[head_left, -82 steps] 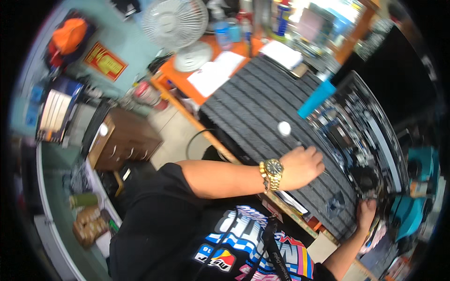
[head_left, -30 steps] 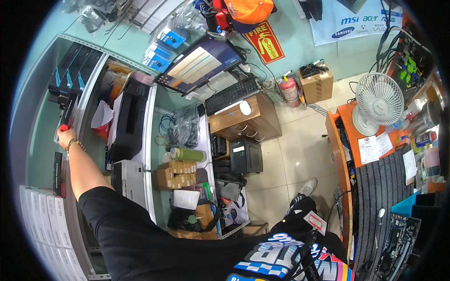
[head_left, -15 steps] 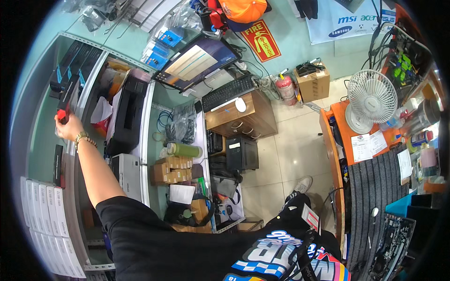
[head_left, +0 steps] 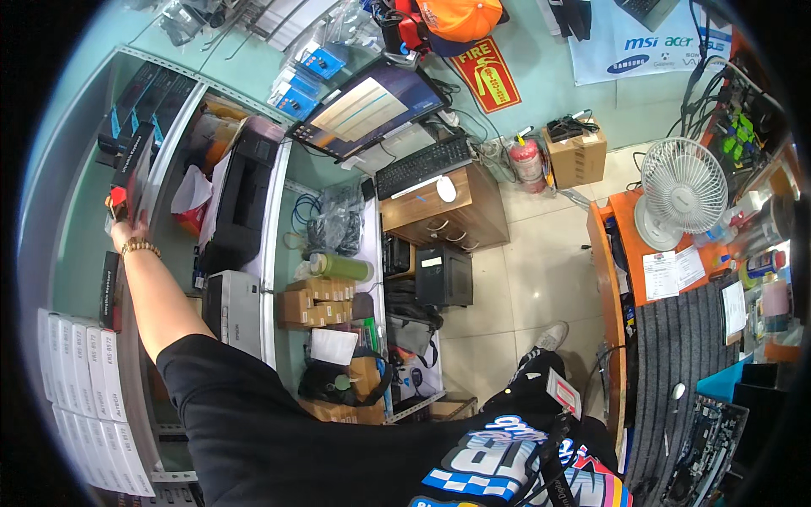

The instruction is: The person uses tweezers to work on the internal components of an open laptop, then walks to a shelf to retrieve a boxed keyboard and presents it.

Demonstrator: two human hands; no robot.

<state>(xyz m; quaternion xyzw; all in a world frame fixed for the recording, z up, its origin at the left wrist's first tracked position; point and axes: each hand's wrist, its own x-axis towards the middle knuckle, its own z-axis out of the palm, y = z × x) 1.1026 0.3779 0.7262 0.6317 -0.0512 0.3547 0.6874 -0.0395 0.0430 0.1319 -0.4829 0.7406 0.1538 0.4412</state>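
Note:
My left arm reaches out to the tall shelf at the left. There my left hand (head_left: 129, 231) is closed at the lower end of a slim black box (head_left: 133, 160) with a red part near my fingers. The box stands tilted on edge, and my fingertips are partly hidden by it. Just below my hand another narrow black box (head_left: 110, 290) stands on the same shelf. Further up the shelf lie several dark boxes (head_left: 152, 97) with blue marks. My right hand is out of the picture.
White boxes (head_left: 89, 363) are stacked at lower left. Beside my arm are a black printer (head_left: 239, 194) and a grey printer (head_left: 232, 313). A monitor (head_left: 367, 110) and keyboard (head_left: 422, 166) stand ahead. To the right, a white fan (head_left: 684, 186) sits on an orange desk (head_left: 621, 224).
My left hand has drawn back slightly along the black box, so more of the box shows. The whole view has shifted a little to the right.

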